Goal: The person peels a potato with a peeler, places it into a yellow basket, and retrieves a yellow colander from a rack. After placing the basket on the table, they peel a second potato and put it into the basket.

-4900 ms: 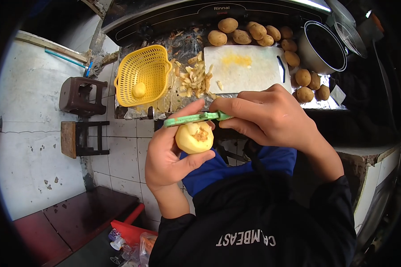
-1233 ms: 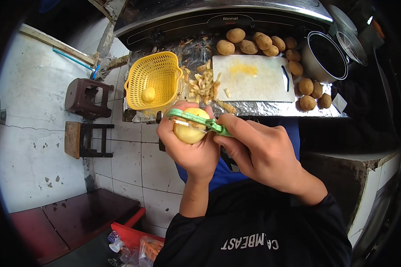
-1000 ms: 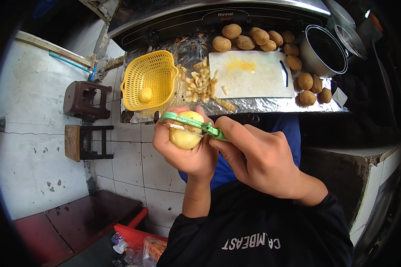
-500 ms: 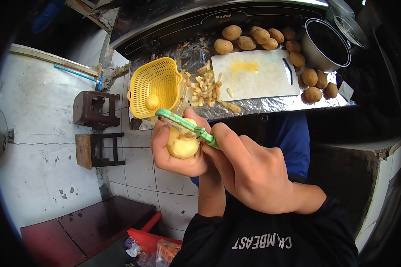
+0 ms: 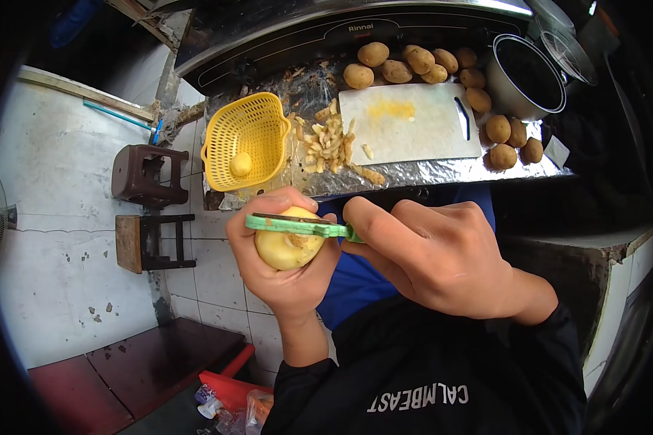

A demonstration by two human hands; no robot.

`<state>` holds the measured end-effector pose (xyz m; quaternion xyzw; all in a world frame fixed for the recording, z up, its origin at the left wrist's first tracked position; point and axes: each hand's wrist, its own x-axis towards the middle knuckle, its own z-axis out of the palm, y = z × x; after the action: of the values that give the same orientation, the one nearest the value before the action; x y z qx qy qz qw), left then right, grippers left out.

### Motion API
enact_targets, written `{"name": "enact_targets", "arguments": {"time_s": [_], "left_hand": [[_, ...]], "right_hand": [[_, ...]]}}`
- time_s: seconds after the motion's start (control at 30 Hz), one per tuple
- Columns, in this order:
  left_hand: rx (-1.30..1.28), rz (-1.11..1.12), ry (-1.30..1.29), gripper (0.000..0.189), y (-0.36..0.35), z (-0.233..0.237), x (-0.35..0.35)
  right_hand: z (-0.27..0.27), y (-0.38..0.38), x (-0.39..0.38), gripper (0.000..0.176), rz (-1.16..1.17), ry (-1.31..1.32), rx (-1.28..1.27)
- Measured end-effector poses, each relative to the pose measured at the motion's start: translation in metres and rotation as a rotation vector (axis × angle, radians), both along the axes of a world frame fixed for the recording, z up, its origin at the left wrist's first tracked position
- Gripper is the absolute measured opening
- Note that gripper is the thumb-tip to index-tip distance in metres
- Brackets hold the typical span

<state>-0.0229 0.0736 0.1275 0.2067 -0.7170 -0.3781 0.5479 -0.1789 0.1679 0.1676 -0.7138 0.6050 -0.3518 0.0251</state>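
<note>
A mostly peeled, pale yellow potato (image 5: 286,252) sits in my left hand (image 5: 283,283), whose fingers wrap round its sides. A brownish patch shows on its upper right. My right hand (image 5: 435,261) is closed on the handle of a green peeler (image 5: 297,226), with its blade end lying across the top of the potato. Beyond my hands, a yellow plastic basket (image 5: 212,138) holds one peeled potato (image 5: 241,164). Beside the basket lies a heap of potato peelings (image 5: 328,145).
A white cutting board (image 5: 413,134) rests on the foil-covered counter. Several unpeeled potatoes (image 5: 397,71) lie behind and right of it, near a metal pot (image 5: 530,105). Stools (image 5: 149,174) and a dark red bench (image 5: 130,370) stand at left.
My left hand has turned the potato, and the peeler has swung from slanted to nearly level across it. My right hand has shifted slightly to the right.
</note>
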Motion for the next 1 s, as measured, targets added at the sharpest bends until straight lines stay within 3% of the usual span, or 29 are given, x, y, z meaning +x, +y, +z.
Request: {"name": "enact_targets", "arguments": {"time_s": [0.1, 0.43, 0.57, 0.63, 0.73, 1.0], "left_hand": [[0.068, -0.173, 0.057, 0.057, -0.008, 0.0, 0.007], [0.268, -0.421, -0.01, 0.051, -0.025, 0.006, 0.014], [0.293, -0.511, -0.144, 0.05, -0.033, 0.007, 0.017], [0.286, -0.551, -0.179, 0.05, -0.035, 0.01, 0.019], [0.328, -0.604, -0.222, 0.049, -0.04, 0.015, 0.022], [0.232, -0.786, -0.469, 0.055, -0.059, 0.03, 0.018]], "right_hand": [[0.0, 0.0, -0.005, 0.037, 0.04, 0.037, 0.006], [0.0, -0.012, -0.025, 0.027, 0.108, 0.081, 0.007], [-0.002, -0.015, -0.029, 0.025, 0.137, 0.059, 0.002], [0.001, -0.015, -0.032, 0.034, 0.187, 0.055, 0.013], [-0.005, -0.017, -0.033, 0.026, 0.186, 0.025, -0.006], [-0.01, -0.019, -0.039, 0.027, 0.216, 0.037, -0.033]]}}
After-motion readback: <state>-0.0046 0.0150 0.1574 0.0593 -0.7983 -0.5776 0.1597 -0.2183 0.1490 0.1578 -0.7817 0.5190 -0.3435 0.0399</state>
